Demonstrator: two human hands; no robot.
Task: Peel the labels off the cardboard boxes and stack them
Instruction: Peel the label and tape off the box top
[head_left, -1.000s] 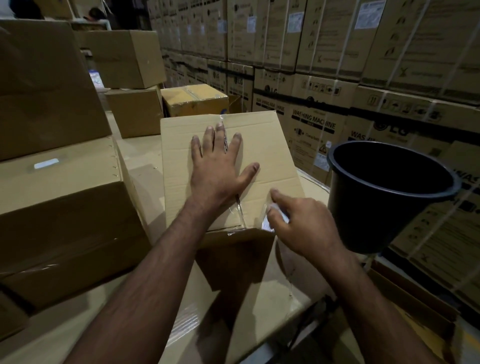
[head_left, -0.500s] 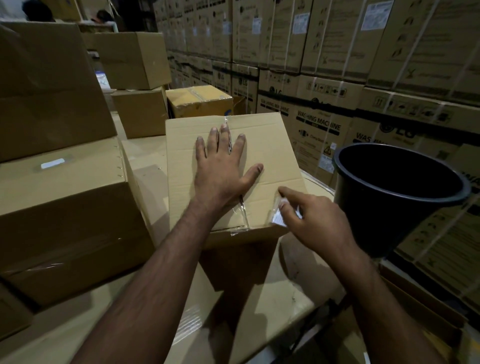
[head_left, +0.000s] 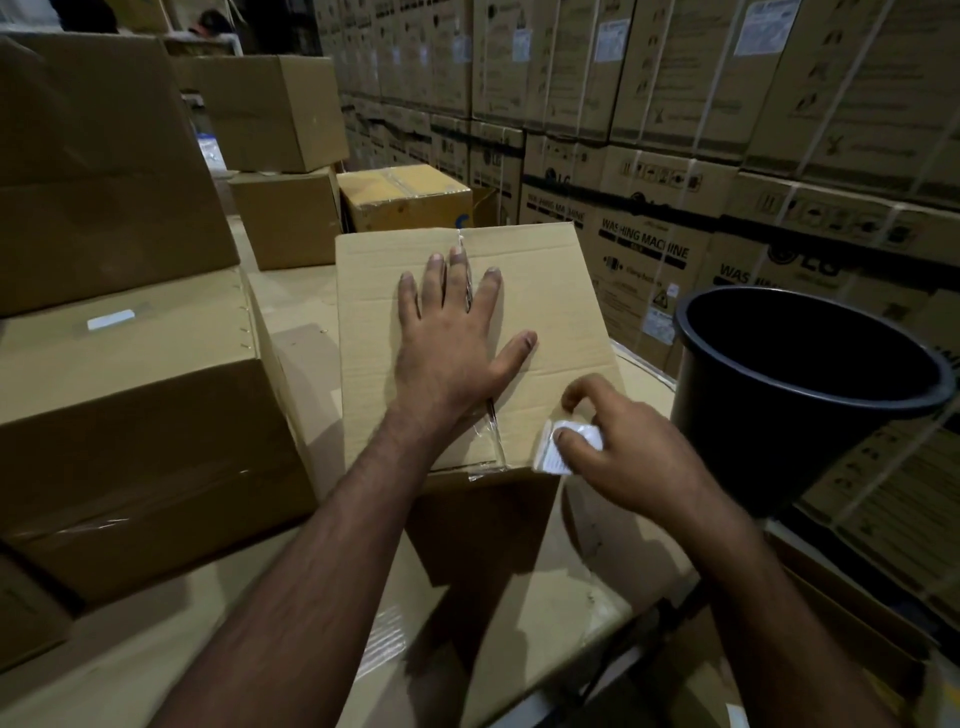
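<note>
A taped cardboard box (head_left: 540, 291) stands in front of me on a larger flat carton. My left hand (head_left: 447, 353) lies flat on its top with fingers spread, pressing down over the tape seam. At the box's near right corner my right hand (head_left: 618, 447) pinches a small white label (head_left: 558, 454) between thumb and fingers. The label is curled and partly lifted off the cardboard. To the left, a bigger box (head_left: 130, 415) carries a small white label (head_left: 110, 319) on its top.
A black plastic bucket (head_left: 800, 395) stands just right of the box, close to my right hand. Stacked brown boxes (head_left: 275, 114) rise at the left and back, with a yellowish box (head_left: 405, 197) behind. A wall of washing machine cartons (head_left: 727, 156) fills the right.
My right hand has peeled the white label up from the box's near right corner and pulled it toward me. My left hand has stayed flat on the box top.
</note>
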